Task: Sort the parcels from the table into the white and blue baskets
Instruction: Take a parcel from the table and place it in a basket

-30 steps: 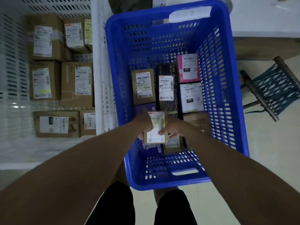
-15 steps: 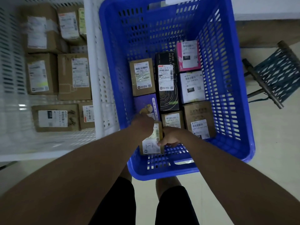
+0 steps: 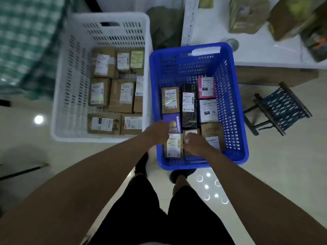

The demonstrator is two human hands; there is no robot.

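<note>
Head view: both hands, left (image 3: 157,132) and right (image 3: 196,145), flank 1 parcel (image 3: 173,145) standing in the blue basket's (image 3: 235,106) near-left corner, long axis toward the camera, fingers seemingly curled on its sides, though blurred.

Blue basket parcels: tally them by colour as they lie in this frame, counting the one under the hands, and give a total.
In the blue basket:
Brown cardboard: 4, counting the labelled parcel that the left hand and right hand touch
Black: 1
Pink: 1
White: 1
Purple: 1
Total: 8
</note>
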